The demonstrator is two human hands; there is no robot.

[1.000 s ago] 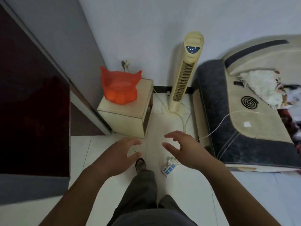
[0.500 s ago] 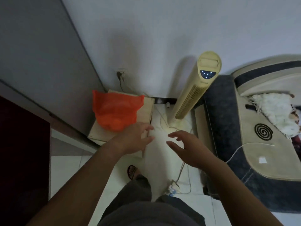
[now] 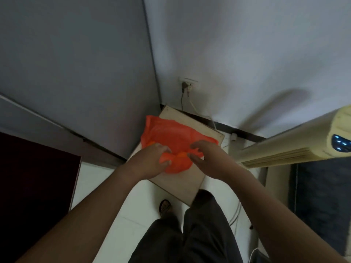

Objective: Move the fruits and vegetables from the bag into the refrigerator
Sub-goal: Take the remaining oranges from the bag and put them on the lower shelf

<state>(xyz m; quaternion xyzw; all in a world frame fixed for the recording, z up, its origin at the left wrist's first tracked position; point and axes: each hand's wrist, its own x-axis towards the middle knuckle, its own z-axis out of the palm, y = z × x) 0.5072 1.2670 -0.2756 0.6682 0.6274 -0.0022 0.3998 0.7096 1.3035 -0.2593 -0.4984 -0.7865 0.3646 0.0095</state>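
Observation:
An orange plastic bag (image 3: 171, 135) sits on a small pale wooden cabinet (image 3: 178, 185) in the corner of the room. Through its near side a rounded orange fruit (image 3: 182, 154) shows faintly; the rest of the contents are hidden. My left hand (image 3: 152, 161) grips the bag's near left side, fingers curled into the plastic. My right hand (image 3: 208, 158) pinches the bag's near right rim between thumb and fingers. The refrigerator stands at the left, with a grey side (image 3: 76, 76) and a dark red front (image 3: 32, 186); its door is closed.
A cream tower fan (image 3: 288, 149) leans in from the right, close to the cabinet. A wall socket (image 3: 188, 87) with cables is behind the cabinet. A dark bed edge (image 3: 322, 196) is at the right. My legs and a sandalled foot (image 3: 165, 205) stand on white floor tiles.
I have stepped up to the cabinet. Both hands went from hovering open in front of me to taking hold of the orange bag's near side.

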